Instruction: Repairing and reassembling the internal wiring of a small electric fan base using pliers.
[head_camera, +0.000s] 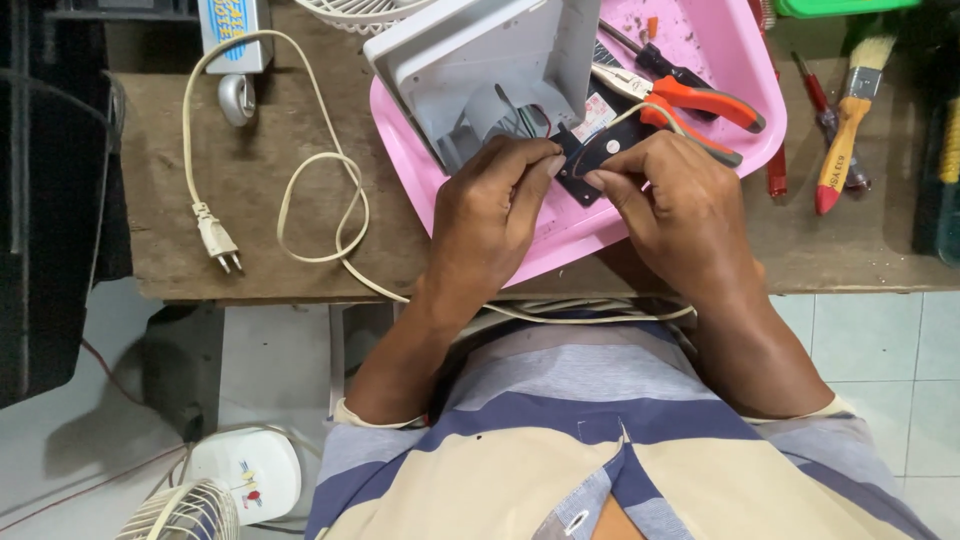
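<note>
Both of my hands pinch a small black flat part (588, 160) with thin wires, held over a pink tray (742, 72). My left hand (492, 215) grips its left side with fingertips bent in. My right hand (672, 205) holds its right edge between thumb and forefinger. A white square plastic fan housing (478, 62) stands tilted in the tray just behind my left hand. A cream power cord (318, 190) runs from that housing, loops over the wooden bench and ends in a plug (218, 240).
Orange-handled pliers (700, 102) and a screwdriver lie in the tray. A paintbrush (850, 110) and red screwdriver (822, 100) rest on the bench at right. A small white fan (215, 495) sits on the floor at lower left. The bench edge (300, 296) runs near my body.
</note>
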